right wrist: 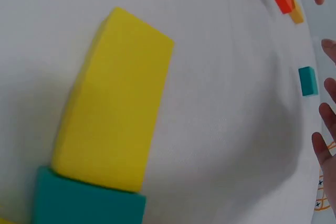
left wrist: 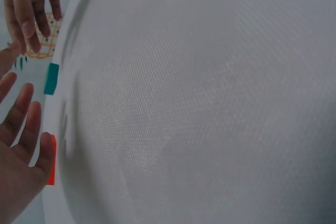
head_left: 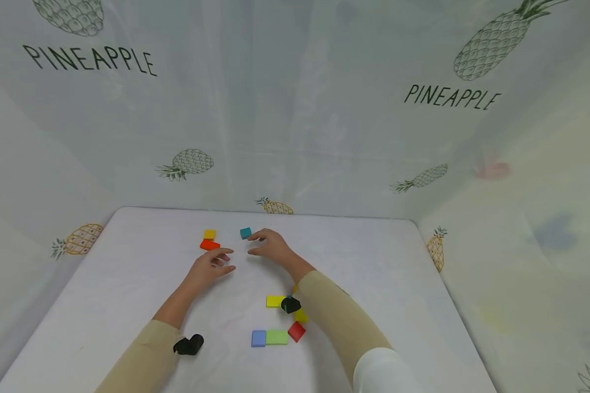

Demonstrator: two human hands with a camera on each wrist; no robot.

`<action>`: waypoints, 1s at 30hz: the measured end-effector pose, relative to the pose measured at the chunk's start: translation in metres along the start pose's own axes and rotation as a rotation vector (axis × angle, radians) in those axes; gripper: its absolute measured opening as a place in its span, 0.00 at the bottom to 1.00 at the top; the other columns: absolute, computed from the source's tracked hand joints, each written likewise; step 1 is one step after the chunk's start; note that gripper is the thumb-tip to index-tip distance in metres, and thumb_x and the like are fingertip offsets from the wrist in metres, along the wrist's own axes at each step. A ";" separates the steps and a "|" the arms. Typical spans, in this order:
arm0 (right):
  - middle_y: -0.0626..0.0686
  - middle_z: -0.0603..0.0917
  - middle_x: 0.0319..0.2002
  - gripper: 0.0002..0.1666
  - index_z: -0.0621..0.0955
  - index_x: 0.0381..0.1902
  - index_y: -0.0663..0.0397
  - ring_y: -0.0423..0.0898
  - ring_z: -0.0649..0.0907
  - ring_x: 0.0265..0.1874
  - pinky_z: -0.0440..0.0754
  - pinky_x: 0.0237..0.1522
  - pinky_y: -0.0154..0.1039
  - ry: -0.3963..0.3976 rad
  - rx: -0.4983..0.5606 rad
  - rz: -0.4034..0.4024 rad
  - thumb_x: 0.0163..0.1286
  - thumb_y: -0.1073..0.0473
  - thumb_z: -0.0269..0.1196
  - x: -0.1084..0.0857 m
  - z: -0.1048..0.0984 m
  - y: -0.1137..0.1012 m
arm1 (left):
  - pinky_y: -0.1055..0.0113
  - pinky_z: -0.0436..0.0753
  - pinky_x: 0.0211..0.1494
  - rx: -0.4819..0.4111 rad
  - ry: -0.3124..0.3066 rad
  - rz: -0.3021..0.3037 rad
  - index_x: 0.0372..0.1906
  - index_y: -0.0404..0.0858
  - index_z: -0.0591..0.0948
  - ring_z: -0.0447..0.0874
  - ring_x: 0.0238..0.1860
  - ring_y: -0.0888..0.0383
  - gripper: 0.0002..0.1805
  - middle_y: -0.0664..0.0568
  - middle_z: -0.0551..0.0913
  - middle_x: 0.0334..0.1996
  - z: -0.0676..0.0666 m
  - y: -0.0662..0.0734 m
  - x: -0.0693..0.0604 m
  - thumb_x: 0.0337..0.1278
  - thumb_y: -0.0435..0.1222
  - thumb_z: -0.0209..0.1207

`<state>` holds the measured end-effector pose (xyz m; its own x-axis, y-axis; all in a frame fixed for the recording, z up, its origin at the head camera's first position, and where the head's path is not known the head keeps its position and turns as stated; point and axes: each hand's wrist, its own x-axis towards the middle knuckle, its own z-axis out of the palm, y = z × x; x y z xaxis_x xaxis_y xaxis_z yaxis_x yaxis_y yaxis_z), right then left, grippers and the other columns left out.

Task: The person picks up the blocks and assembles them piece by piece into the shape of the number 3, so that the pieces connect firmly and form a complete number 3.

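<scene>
My left hand (head_left: 208,269) hovers over the table just in front of a red-orange block (head_left: 210,245), its fingers spread and holding nothing. Behind that block lies a yellow-orange block (head_left: 209,234). To the right, my right hand (head_left: 273,247) hangs beside a teal block (head_left: 246,233), fingers loosely bent with nothing between them. Whether a fingertip touches the teal block I cannot tell in the head view; the right wrist view shows a gap between the fingers and the teal block (right wrist: 308,81).
Under the right forearm, a yellow block (head_left: 275,301) meets a teal block (right wrist: 89,200), with more yellow pieces partly hidden. Nearer me lie a blue block (head_left: 258,338), a light green block (head_left: 277,337) and a red block (head_left: 296,331). A pineapple-print curtain (head_left: 295,109) rises behind the white table (head_left: 373,262).
</scene>
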<state>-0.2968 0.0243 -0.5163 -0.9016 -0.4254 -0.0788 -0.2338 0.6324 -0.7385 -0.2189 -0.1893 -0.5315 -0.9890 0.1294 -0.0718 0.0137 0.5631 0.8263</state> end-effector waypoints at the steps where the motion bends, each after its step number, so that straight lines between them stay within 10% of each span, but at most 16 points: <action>1: 0.45 0.80 0.52 0.22 0.84 0.53 0.47 0.47 0.76 0.55 0.75 0.55 0.39 0.002 -0.020 0.000 0.60 0.52 0.72 0.003 0.001 0.002 | 0.52 0.77 0.52 -0.008 0.004 -0.004 0.60 0.36 0.77 0.77 0.47 0.47 0.26 0.45 0.80 0.45 0.000 -0.001 0.001 0.57 0.38 0.68; 15: 0.44 0.63 0.72 0.43 0.70 0.70 0.35 0.49 0.61 0.71 0.58 0.67 0.58 -0.077 -0.293 -0.011 0.57 0.41 0.71 0.037 0.013 0.006 | 0.55 0.78 0.52 -0.064 0.060 -0.049 0.59 0.38 0.78 0.77 0.44 0.50 0.26 0.47 0.81 0.44 0.006 -0.014 -0.002 0.57 0.41 0.68; 30: 0.48 0.74 0.58 0.37 0.72 0.68 0.33 0.46 0.71 0.56 0.68 0.58 0.46 -0.054 -0.510 -0.034 0.62 0.44 0.68 0.039 0.018 0.007 | 0.56 0.77 0.52 -0.072 0.085 -0.053 0.59 0.38 0.78 0.79 0.44 0.51 0.25 0.47 0.82 0.44 0.008 -0.011 -0.012 0.57 0.40 0.67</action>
<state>-0.3274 0.0002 -0.5363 -0.8734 -0.4755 -0.1050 -0.4227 0.8474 -0.3214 -0.2063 -0.1904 -0.5445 -0.9970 0.0291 -0.0713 -0.0468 0.5069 0.8607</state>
